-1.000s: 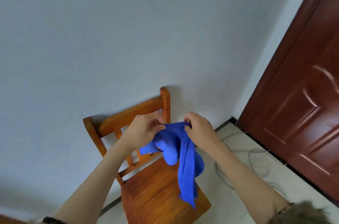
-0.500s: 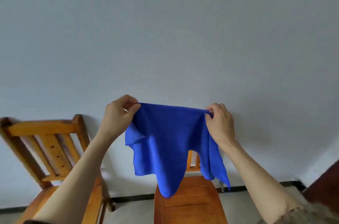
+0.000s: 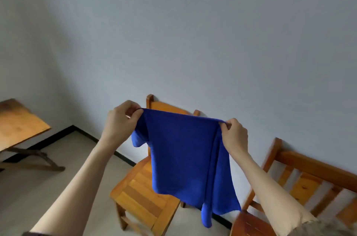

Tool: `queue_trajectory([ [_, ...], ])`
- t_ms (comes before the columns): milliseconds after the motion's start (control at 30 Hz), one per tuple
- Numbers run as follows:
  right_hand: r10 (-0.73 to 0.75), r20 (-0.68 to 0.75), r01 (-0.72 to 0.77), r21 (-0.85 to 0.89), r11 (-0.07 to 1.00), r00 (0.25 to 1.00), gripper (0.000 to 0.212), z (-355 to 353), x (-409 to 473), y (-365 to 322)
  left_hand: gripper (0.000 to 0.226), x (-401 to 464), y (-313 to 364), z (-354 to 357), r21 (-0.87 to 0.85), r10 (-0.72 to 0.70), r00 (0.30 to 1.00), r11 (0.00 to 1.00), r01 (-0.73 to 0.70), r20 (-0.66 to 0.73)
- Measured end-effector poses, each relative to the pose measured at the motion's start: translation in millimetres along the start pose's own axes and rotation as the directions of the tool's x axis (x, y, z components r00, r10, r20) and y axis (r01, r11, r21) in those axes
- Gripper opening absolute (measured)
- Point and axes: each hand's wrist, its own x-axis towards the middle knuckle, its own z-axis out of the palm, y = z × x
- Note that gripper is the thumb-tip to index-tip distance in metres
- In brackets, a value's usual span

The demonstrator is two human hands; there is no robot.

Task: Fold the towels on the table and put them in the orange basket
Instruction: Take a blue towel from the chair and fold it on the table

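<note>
Towel (image 3: pixel 185 158), blue, hung in the air in front of a pale wall (image 3: pixel 193 32), spread between two raised hands. Its top edge ran nearly taut from one hand to the other, sloping a little down toward the right. Below that edge the cloth fell in loose folds, with a small flap curling out beneath the left hand and the longest corner dangling low on the right side. It touched nothing but the hands.

Left hand (image 3: pixel 120 121) pinched the upper left corner between thumb and curled fingers, knuckles turned toward the camera. Right hand (image 3: pixel 234 135) pinched the upper right corner in the same way, fingers bent tightly over the bunched edge. Both forearms were bare and reached up from the bottom of the view.

Behind the towel stood a wooden chair (image 3: pixel 143 197) with a slatted seat, its back against the wall and partly hidden by the cloth. A second chair (image 3: pixel 309 177) stood to the right, its slatted back showing beyond the right forearm. At the far left a wooden table (image 3: pixel 19 125) stood on dark legs over a light floor (image 3: pixel 38 187), and a black skirting strip ran along the foot of the wall.
</note>
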Motion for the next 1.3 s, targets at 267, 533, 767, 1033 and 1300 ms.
queue_trajectory([
  [267, -0.272, 0.279, 0.255, 0.094, 0.962, 0.921, 0.037, 159, -27, -158, 0.011, 5, -149, -175, 0.086, -0.221, 0.946, 0.965, 0.248, -0.239],
  [533, -0.363, 0.403, 0.297, 0.218, 0.930, 0.840, 0.048, 314, -76, -290, 0.016, 9, -248, -319, 0.172, -0.276, 0.863, 0.911, 0.376, -0.423],
  [767, -0.377, 0.541, 0.258, 0.284, 0.923, 0.752, 0.020, 436, -83, -379, 0.008, 30, -321, -400, 0.180, -0.300, 0.738, 0.851, 0.493, -0.605],
  [1033, -0.490, 0.602, 0.286, 0.407, 0.868, 0.630, 0.023, 585, -78, -472, 0.005, 78, -418, -479, 0.119, -0.344, 0.562, 0.768, 0.629, -0.753],
  [1300, -0.510, 0.630, 0.356, 0.365, 0.860, 0.586, 0.056, 708, -57, -558, 0.005, 144, -502, -527, 0.059, -0.408, 0.456, 0.692, 0.720, -0.791],
])
